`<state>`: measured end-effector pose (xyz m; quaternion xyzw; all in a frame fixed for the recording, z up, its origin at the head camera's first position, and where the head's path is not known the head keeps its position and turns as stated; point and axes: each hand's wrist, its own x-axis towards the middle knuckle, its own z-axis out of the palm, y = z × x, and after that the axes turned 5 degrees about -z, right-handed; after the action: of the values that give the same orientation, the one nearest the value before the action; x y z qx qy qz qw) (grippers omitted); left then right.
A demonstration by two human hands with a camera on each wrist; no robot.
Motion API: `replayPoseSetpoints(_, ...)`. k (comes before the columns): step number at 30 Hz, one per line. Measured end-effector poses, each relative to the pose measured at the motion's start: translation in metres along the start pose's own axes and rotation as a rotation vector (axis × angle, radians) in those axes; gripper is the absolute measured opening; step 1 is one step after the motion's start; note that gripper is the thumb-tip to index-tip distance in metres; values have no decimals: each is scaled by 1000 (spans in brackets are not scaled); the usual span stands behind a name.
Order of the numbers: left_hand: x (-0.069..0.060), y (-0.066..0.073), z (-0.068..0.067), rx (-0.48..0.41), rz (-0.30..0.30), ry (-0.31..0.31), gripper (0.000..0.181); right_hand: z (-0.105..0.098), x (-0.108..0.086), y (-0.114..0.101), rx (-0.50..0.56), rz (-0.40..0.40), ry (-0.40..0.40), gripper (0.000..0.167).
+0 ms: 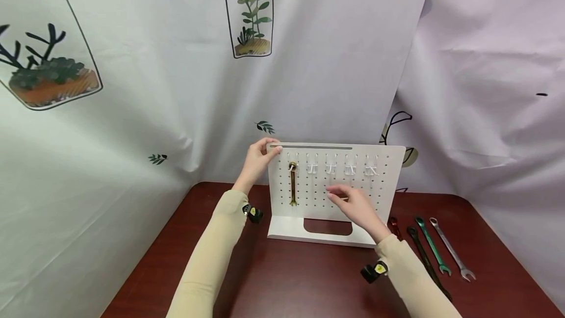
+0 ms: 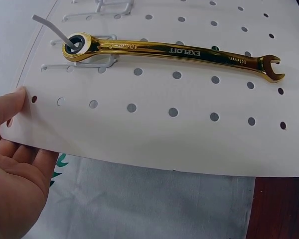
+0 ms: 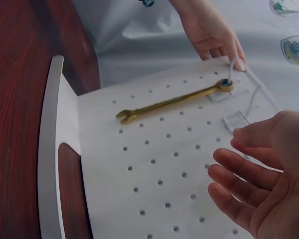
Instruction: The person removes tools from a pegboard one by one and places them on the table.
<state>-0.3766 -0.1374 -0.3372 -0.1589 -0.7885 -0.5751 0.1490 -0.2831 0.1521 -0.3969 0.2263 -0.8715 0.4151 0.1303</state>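
A white pegboard (image 1: 304, 198) stands upright on the table with a row of white hooks (image 1: 350, 168) near its top. On the leftmost hook hangs a gold combination wrench (image 2: 179, 51), ring end up. My left hand (image 1: 256, 161) pinches the board's upper left corner, thumb in front and fingers behind, as the left wrist view also shows. In front of the board hovers my right hand (image 1: 353, 205), holding nothing, its fingers (image 3: 244, 172) loosely bent and apart from the wrench.
To the right of the board lie several more wrenches: a silver one (image 1: 452, 249), a green one (image 1: 432, 244), a dark one (image 1: 425, 259) and a red one (image 1: 394, 227) partly hidden by the right arm. A patterned white cloth (image 1: 176, 87) hangs behind the dark red table (image 1: 282, 283).
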Motion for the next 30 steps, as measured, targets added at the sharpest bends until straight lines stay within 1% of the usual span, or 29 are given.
replayPoseSetpoints(7,-1,0,2,8,20,-5,27,17,13,-5,58,-2,-29,31)
replayPoseSetpoints(10,-1,0,1,4,17,-3,26,25,20,-7,77,-4,-47,33)
replayPoseSetpoints(15,-2,0,0,13,18,4,26,38,31,-11,115,-3,-49,32)
replayPoseSetpoints(24,-2,-1,0,-5,8,-2,27,57,44,-12,171,38,-56,33)
replayPoseSetpoints(30,-2,0,0,-15,22,-3,27,67,52,-10,218,50,-67,32)
